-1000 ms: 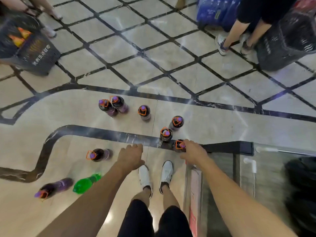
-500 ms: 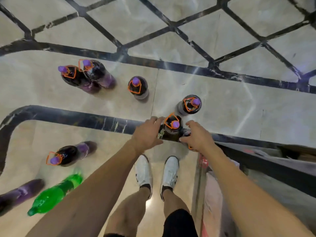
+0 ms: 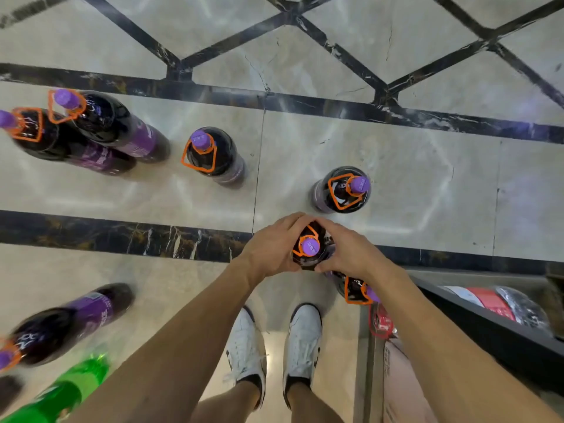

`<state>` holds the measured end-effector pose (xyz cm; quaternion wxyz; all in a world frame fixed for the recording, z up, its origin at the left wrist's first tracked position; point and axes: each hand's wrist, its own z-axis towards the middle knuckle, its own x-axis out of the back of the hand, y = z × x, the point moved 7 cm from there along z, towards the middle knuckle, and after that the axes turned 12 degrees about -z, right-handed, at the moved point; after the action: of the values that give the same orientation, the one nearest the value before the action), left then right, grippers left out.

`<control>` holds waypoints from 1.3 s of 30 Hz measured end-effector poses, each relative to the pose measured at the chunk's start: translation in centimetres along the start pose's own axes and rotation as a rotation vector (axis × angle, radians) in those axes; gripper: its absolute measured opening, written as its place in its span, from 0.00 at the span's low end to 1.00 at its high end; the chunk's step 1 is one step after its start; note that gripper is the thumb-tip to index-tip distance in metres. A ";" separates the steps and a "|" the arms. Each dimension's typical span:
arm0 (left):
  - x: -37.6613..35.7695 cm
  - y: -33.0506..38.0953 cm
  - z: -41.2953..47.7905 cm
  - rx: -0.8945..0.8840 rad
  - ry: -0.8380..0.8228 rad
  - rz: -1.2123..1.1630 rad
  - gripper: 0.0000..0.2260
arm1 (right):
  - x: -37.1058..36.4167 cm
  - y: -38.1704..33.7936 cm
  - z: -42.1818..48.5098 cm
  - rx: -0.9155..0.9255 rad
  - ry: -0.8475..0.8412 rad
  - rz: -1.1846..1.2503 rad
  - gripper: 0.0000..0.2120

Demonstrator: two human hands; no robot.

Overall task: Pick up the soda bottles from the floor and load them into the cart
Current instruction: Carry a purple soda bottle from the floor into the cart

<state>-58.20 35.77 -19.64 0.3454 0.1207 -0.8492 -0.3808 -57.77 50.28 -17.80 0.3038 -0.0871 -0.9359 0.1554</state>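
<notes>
Floor [image 3: 335, 154]: polished marble, dark inlay strips.
Cart [image 3: 494, 328]: at my right, rim near target.
Soda bottle [image 3: 311, 232]: upright on dark strip ahead of my shoes [image 3: 247, 346]. I judge it full, heavy, stiff and slick; take at shoulder below cap.
Left hand [image 3: 268, 248], right hand [image 3: 351, 254]: both curled round its shoulder.
Second bottle [image 3: 355, 290]: under my right wrist, may tip on lift.
Third bottle [image 3: 341, 190]: just beyond.

Ahead of the shoes [image 3: 247, 340] stand soda bottles [image 3: 213, 154], cart [image 3: 488, 328] at right.
</notes>
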 end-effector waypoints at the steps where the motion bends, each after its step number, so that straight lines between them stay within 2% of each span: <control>1: 0.1 -0.1 0.0 0.002 0.011 -0.055 0.47 | -0.1 0.1 0.3 -0.003 -0.009 0.012 0.51; 10: 1.0 -3.1 -0.4 0.075 0.084 -0.309 0.44 | -0.9 0.0 2.3 0.045 0.023 0.080 0.50; 19: 2.8 -6.0 -1.1 0.147 0.114 -0.396 0.44 | -0.9 -1.7 4.6 0.094 0.061 0.171 0.51; 23: 5.6 -4.5 -4.3 0.166 0.112 -0.395 0.44 | 0.4 -4.4 2.3 0.122 0.055 0.208 0.49; 28: 13.3 4.0 -12.8 0.202 0.118 -0.421 0.44 | 6.4 -11.2 -7.8 0.152 0.084 0.254 0.48; 33: 24.5 17.9 -23.0 0.175 0.148 -0.403 0.45 | 17.3 -19.3 -23.1 0.195 0.149 0.333 0.49; 39: 36.5 34.8 -32.9 0.038 0.193 -0.328 0.44 | 29.7 -27.1 -41.1 0.288 0.290 0.399 0.40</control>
<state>-60.57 23.83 39.33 0.3562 0.2999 -0.7882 -0.4024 -58.90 42.29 39.15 0.4071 -0.2467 -0.8155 0.3293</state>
